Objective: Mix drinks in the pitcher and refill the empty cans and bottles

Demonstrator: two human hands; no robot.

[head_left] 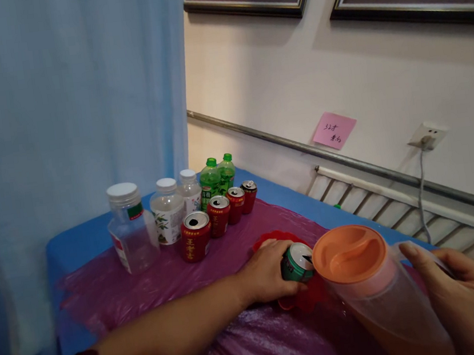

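My left hand (266, 274) is wrapped round a green can (295, 263), which tilts to the right over a red scalloped dish (281, 235). My right hand (461, 282) grips the handle of a clear pitcher (392, 314) with an orange lid (350, 253). The pitcher leans left, its lid edge close beside the can's opening. Whether the two touch is too close to tell. Some brownish liquid shows low in the pitcher.
Several red cans (197, 240) stand in a row, with white-capped clear bottles (167, 212) and green bottles (210, 179) behind. Purple plastic sheet (148, 295) covers the blue table (67, 250). A radiator (352, 198) and socket (427, 135) are at the wall.
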